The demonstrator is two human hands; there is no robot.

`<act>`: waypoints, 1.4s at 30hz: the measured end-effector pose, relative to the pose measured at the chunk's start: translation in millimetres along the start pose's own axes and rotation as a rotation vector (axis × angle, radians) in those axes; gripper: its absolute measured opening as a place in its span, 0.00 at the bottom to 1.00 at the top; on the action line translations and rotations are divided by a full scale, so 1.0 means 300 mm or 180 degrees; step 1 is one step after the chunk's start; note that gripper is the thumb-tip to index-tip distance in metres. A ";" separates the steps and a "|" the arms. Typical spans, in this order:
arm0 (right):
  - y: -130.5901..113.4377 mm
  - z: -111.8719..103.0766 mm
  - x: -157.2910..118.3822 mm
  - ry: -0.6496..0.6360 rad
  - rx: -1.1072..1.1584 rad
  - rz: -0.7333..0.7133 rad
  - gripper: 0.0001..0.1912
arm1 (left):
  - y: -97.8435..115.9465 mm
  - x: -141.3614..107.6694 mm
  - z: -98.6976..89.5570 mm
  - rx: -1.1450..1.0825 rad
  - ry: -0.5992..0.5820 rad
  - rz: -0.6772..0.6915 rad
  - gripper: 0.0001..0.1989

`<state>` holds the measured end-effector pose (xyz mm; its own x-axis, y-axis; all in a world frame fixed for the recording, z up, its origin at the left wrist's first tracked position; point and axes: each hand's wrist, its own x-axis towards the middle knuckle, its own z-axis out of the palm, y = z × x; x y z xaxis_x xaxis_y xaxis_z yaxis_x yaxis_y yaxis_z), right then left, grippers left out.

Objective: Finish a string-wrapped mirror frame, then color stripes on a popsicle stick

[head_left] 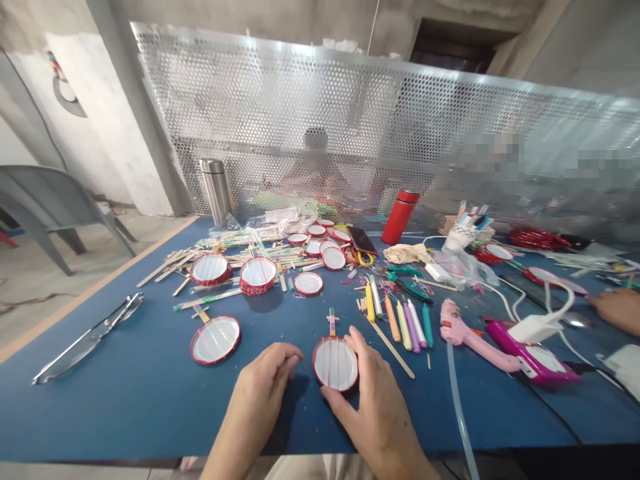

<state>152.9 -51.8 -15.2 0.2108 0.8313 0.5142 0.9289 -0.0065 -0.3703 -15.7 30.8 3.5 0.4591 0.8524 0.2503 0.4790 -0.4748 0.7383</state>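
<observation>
On the blue table, my right hand (377,393) curls around the rim of a small toy banjo (336,364), a round white face with a red rim, thin strings across it and a short stick neck. Thumb and fingers grip it from both sides. My left hand (267,383) is beside it, apart from the rim, its fingertips pinched together; a reddish speck shows there, too small to name. Another toy banjo (216,340) with a coloured stick neck lies to the left. Stacked red-rimmed discs (258,274) stand farther back.
Coloured glue sticks (393,320) and a pink glue gun (470,337) lie at right, by a magenta power strip (533,357). Wooden sticks (173,267), a steel flask (215,193) and a red flask (400,217) are behind. Another person's hand (617,310) is far right.
</observation>
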 end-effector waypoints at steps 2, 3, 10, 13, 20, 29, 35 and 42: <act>0.001 -0.006 0.000 0.0024 0.0036 0.0006 0.41 | 0.011 -0.003 -0.007 -0.0141 -0.0223 -0.0444 0.18; 0.002 -0.012 0.000 0.0048 0.0029 -0.0009 0.40 | 0.015 -0.003 -0.009 -0.0171 -0.0340 -0.0587 0.19; -0.012 -0.137 -0.009 0.0181 -0.0373 -0.0432 0.39 | 0.038 0.002 -0.015 0.0167 -0.0681 -0.0398 0.22; -0.032 -0.215 -0.002 0.0207 -0.0614 -0.0701 0.36 | 0.044 -0.001 -0.016 0.0344 -0.0746 -0.0384 0.21; -0.037 -0.298 -0.014 0.0080 -0.0728 -0.0845 0.35 | 0.052 -0.006 -0.014 0.0889 -0.0957 -0.0163 0.19; -0.152 -0.339 0.077 -0.0210 -0.0675 -0.1198 0.36 | 0.069 -0.010 -0.019 0.1296 -0.1129 -0.0028 0.18; -0.284 -0.261 0.258 -0.0470 -0.0037 -0.1360 0.38 | 0.065 -0.005 -0.002 0.1345 -0.1078 -0.0082 0.14; -0.426 -0.055 0.539 -0.0348 0.0441 -0.1363 0.42 | 0.079 -0.016 -0.024 0.1167 -0.0988 -0.0009 0.18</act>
<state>73.4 74.4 128.0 -0.2233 0.7967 0.5616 0.8743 0.4185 -0.2461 -12.1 17.0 24.4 0.6324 0.7746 0.0085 0.6873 -0.5660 0.4553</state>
